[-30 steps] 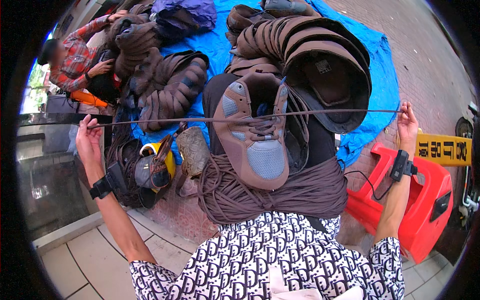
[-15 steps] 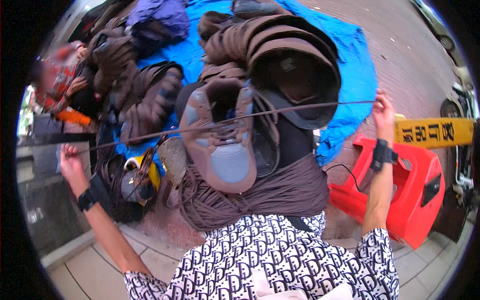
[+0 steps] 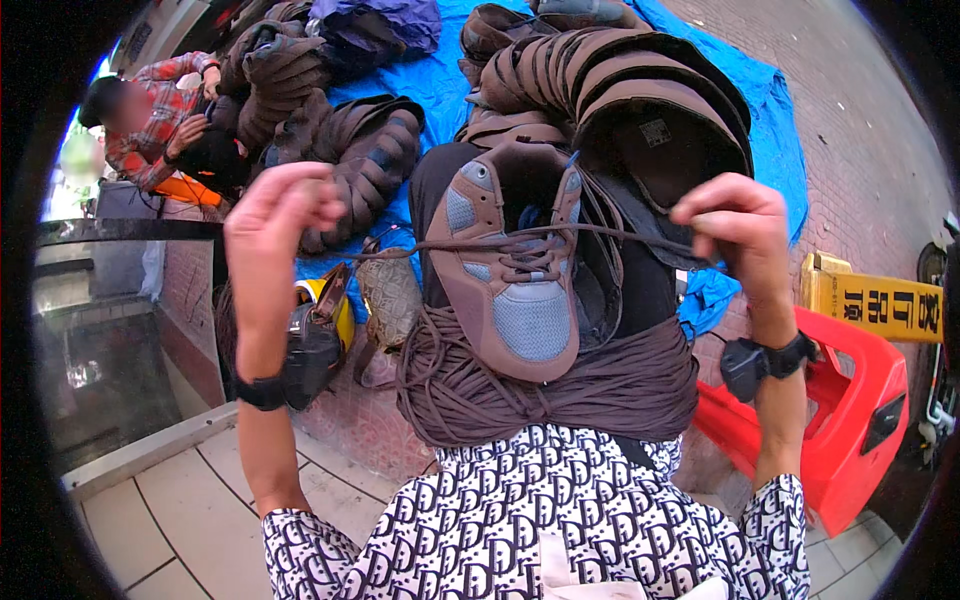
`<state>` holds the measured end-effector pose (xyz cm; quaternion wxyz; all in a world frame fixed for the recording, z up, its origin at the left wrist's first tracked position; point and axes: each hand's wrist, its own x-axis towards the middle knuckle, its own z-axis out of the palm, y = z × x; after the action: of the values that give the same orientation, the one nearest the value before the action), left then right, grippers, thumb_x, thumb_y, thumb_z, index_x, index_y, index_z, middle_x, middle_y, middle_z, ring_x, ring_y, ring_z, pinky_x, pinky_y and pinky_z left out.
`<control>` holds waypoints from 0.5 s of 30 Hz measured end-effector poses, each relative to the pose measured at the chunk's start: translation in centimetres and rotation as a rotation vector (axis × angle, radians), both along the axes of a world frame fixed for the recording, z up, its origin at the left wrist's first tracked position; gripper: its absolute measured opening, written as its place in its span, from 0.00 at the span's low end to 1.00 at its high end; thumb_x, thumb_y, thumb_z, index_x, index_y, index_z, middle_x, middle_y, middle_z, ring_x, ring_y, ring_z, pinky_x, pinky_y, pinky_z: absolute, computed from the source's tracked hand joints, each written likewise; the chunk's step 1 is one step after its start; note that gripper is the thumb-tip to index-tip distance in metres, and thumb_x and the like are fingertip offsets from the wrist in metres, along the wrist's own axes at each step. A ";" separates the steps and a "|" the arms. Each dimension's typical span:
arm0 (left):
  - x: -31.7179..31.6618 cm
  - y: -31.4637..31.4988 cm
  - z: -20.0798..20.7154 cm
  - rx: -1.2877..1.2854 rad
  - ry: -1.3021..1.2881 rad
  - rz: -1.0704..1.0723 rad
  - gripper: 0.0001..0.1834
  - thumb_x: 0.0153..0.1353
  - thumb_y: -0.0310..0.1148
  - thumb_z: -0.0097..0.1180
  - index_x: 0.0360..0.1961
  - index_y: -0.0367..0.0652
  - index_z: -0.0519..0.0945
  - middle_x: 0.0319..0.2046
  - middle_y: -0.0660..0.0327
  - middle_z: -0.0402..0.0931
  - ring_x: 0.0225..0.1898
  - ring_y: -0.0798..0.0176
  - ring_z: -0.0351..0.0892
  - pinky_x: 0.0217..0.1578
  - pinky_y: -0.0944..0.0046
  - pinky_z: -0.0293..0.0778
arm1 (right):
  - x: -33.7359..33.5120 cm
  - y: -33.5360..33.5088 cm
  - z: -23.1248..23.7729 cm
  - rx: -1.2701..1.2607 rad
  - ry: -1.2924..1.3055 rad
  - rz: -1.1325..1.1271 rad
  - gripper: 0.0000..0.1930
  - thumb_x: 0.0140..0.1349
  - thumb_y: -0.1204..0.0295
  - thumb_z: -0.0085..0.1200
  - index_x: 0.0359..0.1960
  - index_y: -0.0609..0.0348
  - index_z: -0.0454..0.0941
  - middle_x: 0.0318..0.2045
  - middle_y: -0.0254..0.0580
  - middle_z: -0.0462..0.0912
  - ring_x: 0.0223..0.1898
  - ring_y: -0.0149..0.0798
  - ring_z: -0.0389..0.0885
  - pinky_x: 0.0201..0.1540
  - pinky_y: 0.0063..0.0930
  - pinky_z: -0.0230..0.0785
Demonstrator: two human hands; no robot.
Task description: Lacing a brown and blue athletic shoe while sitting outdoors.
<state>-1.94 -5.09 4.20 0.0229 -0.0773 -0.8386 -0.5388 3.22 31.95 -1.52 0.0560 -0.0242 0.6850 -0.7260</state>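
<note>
A brown shoe with blue-grey mesh panels (image 3: 535,322) rests on my lap, toe toward me. Its brown shoelace (image 3: 632,234) passes through the lower eyelets and runs out to both sides; the upper eyelets are bare. My left hand (image 3: 280,225) is closed, its fingers pinching one lace end left of the shoe. On the right, my right hand (image 3: 738,228) pinches the other end. The lace sags slightly on the left. Another dark shoe part (image 3: 602,290) sits beside the shoe. A thick bundle of brown laces (image 3: 560,395) lies across my lap.
Stacked brown shoe uppers (image 3: 640,75) lie ahead on a blue tarp (image 3: 775,110), with more stacks (image 3: 375,160) at left. A red plastic stool (image 3: 850,400) and yellow sign (image 3: 870,300) stand right. A patterned bag (image 3: 388,300) is left of my lap. A person (image 3: 165,125) sits far left.
Both hands have come inward and up from wide apart, and the lace, stretched taut before, is now slacker. The view has shifted, so the shoe appears further right.
</note>
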 end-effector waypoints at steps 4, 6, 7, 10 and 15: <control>1.5 6.1 -0.9 -0.299 0.228 -0.208 0.07 0.49 0.21 0.53 0.32 0.37 0.77 0.25 0.60 0.76 0.26 0.70 0.75 0.29 0.72 0.69 | -2.1 -6.2 -0.1 0.091 0.173 0.265 0.07 0.43 0.81 0.53 0.27 0.66 0.78 0.32 0.43 0.79 0.24 0.26 0.75 0.25 0.15 0.68; 2.3 6.9 -2.0 -0.371 0.280 -0.198 0.05 0.48 0.21 0.54 0.29 0.37 0.76 0.24 0.57 0.75 0.26 0.63 0.76 0.29 0.69 0.70 | -2.6 -9.4 -0.5 0.076 -0.008 0.328 0.08 0.43 0.82 0.54 0.28 0.66 0.78 0.32 0.41 0.79 0.25 0.24 0.75 0.26 0.15 0.67; 2.4 7.2 -2.4 -0.386 0.312 -0.218 0.05 0.48 0.20 0.54 0.29 0.36 0.76 0.25 0.58 0.75 0.27 0.66 0.76 0.29 0.70 0.70 | -2.7 -10.2 -0.5 0.101 -0.034 0.357 0.07 0.43 0.82 0.55 0.27 0.67 0.77 0.29 0.38 0.78 0.24 0.23 0.74 0.26 0.14 0.65; 2.8 7.5 -3.6 -0.408 0.367 -0.235 0.05 0.46 0.20 0.56 0.28 0.36 0.76 0.25 0.56 0.76 0.27 0.62 0.76 0.29 0.68 0.71 | -2.1 -10.7 0.0 0.094 -0.083 0.357 0.07 0.44 0.83 0.55 0.27 0.66 0.77 0.26 0.35 0.77 0.23 0.22 0.73 0.25 0.14 0.65; 3.2 7.5 -4.2 -0.540 0.530 -0.238 0.06 0.44 0.20 0.57 0.26 0.38 0.76 0.24 0.55 0.74 0.27 0.54 0.75 0.28 0.63 0.71 | -1.5 -11.0 -1.1 -0.024 -0.090 0.317 0.06 0.44 0.82 0.55 0.26 0.65 0.77 0.23 0.32 0.77 0.21 0.22 0.73 0.22 0.13 0.63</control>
<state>1.21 2.41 0.02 0.1550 -0.3134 -0.9003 -0.2593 1.67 20.95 -2.62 0.2002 -0.1000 0.6607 -0.7165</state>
